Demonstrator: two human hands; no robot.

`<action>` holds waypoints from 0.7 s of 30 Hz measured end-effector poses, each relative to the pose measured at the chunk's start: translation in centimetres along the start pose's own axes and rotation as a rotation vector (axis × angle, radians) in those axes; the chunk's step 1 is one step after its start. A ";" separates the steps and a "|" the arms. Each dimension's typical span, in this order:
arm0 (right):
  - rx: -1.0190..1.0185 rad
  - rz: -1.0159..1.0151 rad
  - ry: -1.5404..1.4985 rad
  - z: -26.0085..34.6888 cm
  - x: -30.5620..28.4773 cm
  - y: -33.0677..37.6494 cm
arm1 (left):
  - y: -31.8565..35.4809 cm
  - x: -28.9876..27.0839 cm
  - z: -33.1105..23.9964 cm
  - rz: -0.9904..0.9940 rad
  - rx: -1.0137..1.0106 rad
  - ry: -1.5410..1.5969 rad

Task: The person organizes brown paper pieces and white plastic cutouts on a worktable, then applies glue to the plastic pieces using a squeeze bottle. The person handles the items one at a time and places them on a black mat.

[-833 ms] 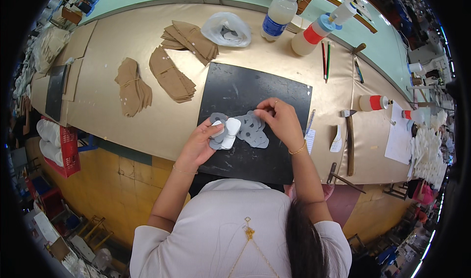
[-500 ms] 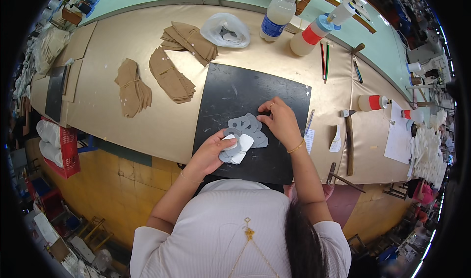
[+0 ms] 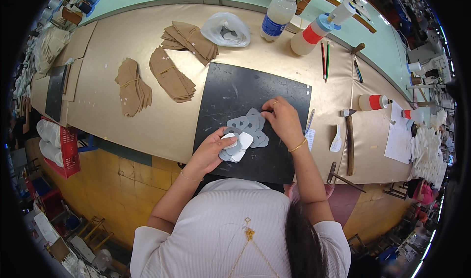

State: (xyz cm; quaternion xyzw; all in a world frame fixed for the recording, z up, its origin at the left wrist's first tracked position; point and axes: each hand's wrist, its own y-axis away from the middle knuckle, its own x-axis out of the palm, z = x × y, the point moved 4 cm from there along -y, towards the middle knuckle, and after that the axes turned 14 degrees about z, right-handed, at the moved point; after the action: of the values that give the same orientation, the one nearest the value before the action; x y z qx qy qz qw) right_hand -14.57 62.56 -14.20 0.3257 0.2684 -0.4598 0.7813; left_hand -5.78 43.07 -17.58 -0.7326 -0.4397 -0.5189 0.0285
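Observation:
My left hand (image 3: 208,151) is closed around a bunch of flat, rounded cut-out pieces (image 3: 239,153), white on top with grey ones beneath; the thumb presses on them. Just beyond, a loose, overlapping pile of grey cut-out pieces (image 3: 251,126), some with holes, rests on the black board (image 3: 250,82). At the pile's far right edge, my right hand (image 3: 286,122) has its thumb and forefinger pinched together on the rim of a grey piece. The fingertips partly hide that piece.
Bundled brown card pieces (image 3: 171,77) and a white plastic bag (image 3: 225,30) lie beyond the board. Bottles (image 3: 306,38) and pencils (image 3: 327,61) are at the far right. A hammer (image 3: 349,143) lies right of the board, with a pen (image 3: 309,121) closer in.
My right hand has shifted slightly, its fingertips staying by the pile. A grey piece at the pile's far edge now reaches a little farther out. My left hand hardly moves.

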 end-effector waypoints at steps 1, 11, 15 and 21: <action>-0.008 -0.046 -0.003 -0.4 -0.5 0.0 | 0.0 0.0 0.0 -0.002 0.000 0.000; 0.080 -0.093 -0.081 -1.2 -1.3 0.0 | 0.0 -0.1 -0.1 -0.007 0.000 -0.005; 0.117 -0.046 -0.132 0.0 -1.6 0.1 | 0.1 0.0 -0.2 -0.016 0.010 0.000; 0.067 -0.054 -0.018 -0.2 -0.8 -0.1 | 0.1 0.1 -0.3 -0.002 0.023 0.008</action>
State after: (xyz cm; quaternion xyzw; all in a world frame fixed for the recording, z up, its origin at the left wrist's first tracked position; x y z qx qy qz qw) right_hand -15.02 63.08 -13.78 0.3401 0.2544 -0.4925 0.7596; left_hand -5.92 42.91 -17.37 -0.7297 -0.4462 -0.5168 0.0381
